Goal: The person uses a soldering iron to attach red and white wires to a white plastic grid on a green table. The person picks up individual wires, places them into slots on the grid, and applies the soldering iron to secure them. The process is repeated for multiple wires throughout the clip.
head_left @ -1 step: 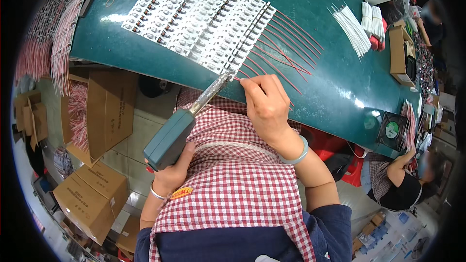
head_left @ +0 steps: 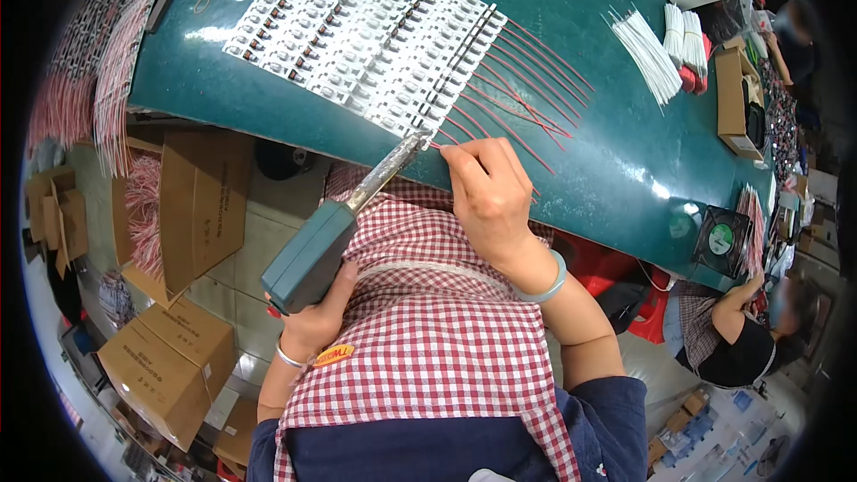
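Note:
My left hand [head_left: 319, 314] is closed around the dark green handle of a soldering gun [head_left: 310, 254]. The gun's metal barrel slants up and right, and its tip meets the near right corner of a white circuit board panel [head_left: 357, 45]. Beside that tip, my right hand [head_left: 494, 201] pinches a thin red wire [head_left: 435, 145] between thumb and forefinger at the panel's edge. Several other red wires [head_left: 544, 80] fan out rightward from the same edge, a few of them crossing. Rows of small parts cover the panel. Where exactly the tip touches is too small to tell.
The panel lies on a green table [head_left: 616, 187]. White wire bundles [head_left: 644, 58] and a cardboard box [head_left: 739, 103] are at the right. Wired panels [head_left: 125, 62] hang over the left edge. Cartons [head_left: 170, 361] stand on the floor at left. Another person [head_left: 732, 330] sits at lower right.

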Tool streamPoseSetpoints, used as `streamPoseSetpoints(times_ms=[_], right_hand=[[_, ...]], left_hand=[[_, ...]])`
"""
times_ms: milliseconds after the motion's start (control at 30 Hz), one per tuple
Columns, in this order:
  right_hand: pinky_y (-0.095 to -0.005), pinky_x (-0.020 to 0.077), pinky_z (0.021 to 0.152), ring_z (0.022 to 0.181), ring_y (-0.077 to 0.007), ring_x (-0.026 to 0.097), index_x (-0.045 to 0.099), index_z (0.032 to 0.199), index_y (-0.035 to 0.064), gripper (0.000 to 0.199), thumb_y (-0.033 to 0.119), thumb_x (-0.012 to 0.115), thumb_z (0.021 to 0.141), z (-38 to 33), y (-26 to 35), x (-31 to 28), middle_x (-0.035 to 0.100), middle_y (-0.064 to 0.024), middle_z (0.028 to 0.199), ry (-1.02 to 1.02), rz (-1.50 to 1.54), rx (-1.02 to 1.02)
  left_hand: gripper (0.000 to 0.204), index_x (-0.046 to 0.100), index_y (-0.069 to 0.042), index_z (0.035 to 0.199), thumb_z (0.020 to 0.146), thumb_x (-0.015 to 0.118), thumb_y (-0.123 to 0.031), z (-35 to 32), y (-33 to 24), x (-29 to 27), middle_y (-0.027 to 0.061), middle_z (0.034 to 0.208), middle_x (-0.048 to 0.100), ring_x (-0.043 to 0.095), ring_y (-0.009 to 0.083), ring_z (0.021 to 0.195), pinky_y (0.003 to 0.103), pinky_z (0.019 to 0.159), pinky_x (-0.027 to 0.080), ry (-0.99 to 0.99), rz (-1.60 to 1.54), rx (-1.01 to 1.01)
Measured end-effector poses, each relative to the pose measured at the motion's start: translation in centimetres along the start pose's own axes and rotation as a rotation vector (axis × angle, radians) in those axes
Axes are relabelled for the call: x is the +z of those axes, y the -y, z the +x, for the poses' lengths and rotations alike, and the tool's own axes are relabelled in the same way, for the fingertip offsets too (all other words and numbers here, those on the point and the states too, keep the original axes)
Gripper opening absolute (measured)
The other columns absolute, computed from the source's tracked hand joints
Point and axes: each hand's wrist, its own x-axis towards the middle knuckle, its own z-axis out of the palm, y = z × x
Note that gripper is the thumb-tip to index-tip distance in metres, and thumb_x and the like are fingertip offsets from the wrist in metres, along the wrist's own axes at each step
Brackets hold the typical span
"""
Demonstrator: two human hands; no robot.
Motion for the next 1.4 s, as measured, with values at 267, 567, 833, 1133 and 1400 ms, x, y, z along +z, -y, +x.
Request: streamPoseSetpoints(times_ms=[267, 567, 833, 1133, 1400], right_hand=[[-0.0347, 0.0471, 0.059, 0.071, -0.0254, 0.057, 0.065, 0.085, 0.0002, 0.012, -0.005, 0.067, 0.074, 0.4, 0.3, -0.3, 0.060, -0.0089, 0.079, -0.062, 0.046, 0.052], [-0.0392, 0.0491, 0.070, 0.079, -0.0306, 0.060, 0.065, 0.086, 0.0030, 0.015, -0.005, 0.070, 0.075, 3.6, -5.0, -5.1, 0.063, -0.0121, 0.084, -0.192, 0.079, 0.179], [-0.0387, 0.0479, 0.070, 0.080, -0.0297, 0.060, 0.066, 0.084, 0.0037, 0.010, -0.003, 0.069, 0.077, 10.9, -17.5, -6.4, 0.063, -0.0097, 0.083, -0.224, -0.159, 0.103], [-0.0388, 0.0506, 0.075, 0.086, -0.0280, 0.060, 0.068, 0.086, 0.0076, 0.009, 0.005, 0.070, 0.078, 19.9, -22.9, -0.3, 0.063, -0.0075, 0.088, -0.127, -0.148, -0.134], [-0.0391, 0.0496, 0.077, 0.090, -0.0287, 0.058, 0.069, 0.093, 0.0051, 0.021, 0.000, 0.071, 0.073, 16.2, -21.7, -5.5, 0.061, -0.0082, 0.093, -0.145, -0.282, -0.079]], left_hand=[[0.047, 0.052, 0.007, 0.122, 0.078, 0.066, 0.006, 2.7, -1.3, 1.3, 0.0173, 0.106, 0.063, 0.062, 0.0189, 0.066, 0.030, 0.055, 0.051, -0.051, -0.586, -0.073], [0.053, 0.051, -0.007, 0.128, 0.077, 0.064, 0.001, 8.7, -2.4, 4.8, 0.0122, 0.115, 0.060, 0.050, 0.0339, 0.127, 0.058, 0.109, 0.039, 0.022, -0.918, -0.166], [0.056, 0.047, -0.005, 0.131, 0.078, 0.063, 0.003, 9.8, -3.5, 7.7, 0.0123, 0.111, 0.057, 0.050, 0.0274, 0.127, 0.054, 0.109, 0.043, -0.027, -0.921, -0.189], [0.054, 0.046, -0.003, 0.130, 0.079, 0.062, 0.003, 10.6, -3.9, 8.6, 0.0131, 0.110, 0.056, 0.049, 0.0292, 0.126, 0.058, 0.106, 0.045, -0.048, -0.952, -0.192], [0.043, 0.053, -0.004, 0.121, 0.080, 0.064, -0.002, 10.4, -3.5, 8.2, 0.0111, 0.115, 0.057, 0.047, 0.0293, 0.130, 0.058, 0.107, 0.043, -0.075, -0.899, -0.213]])
